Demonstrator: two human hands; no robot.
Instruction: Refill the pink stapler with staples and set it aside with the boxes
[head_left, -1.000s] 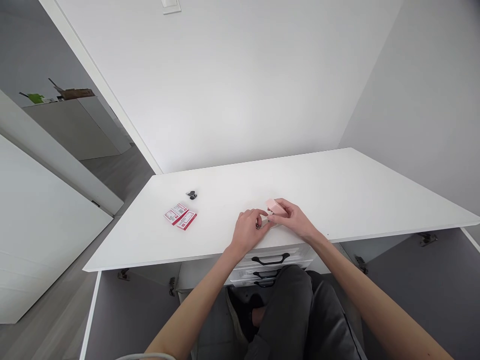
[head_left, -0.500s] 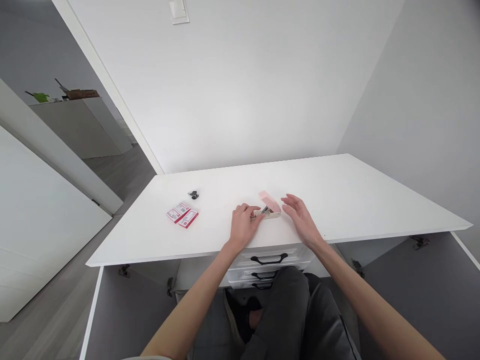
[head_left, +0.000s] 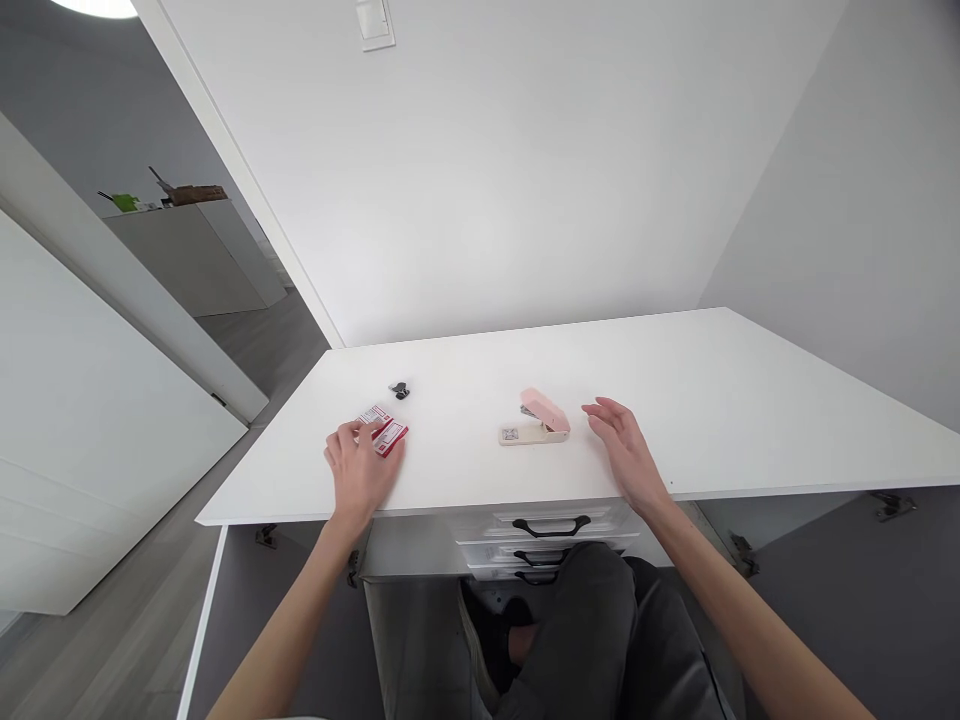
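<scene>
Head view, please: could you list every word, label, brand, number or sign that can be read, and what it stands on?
Nothing here can be quoted.
On the red and white boxes: printed labels, too small and blurred to read.
On the pink stapler: a small sticker on its base, too small to read.
On the wall plate: no marking visible.

The left hand has been taken away from the stapler and carried to the left, where its fingertips are now laid against the red-and-white boxes. The right hand, which was closed over the stapler a second ago, has been lifted off and is now held spread just to the right of it, not touching. The stapler has been left lying alone, its pink top raised.
</scene>
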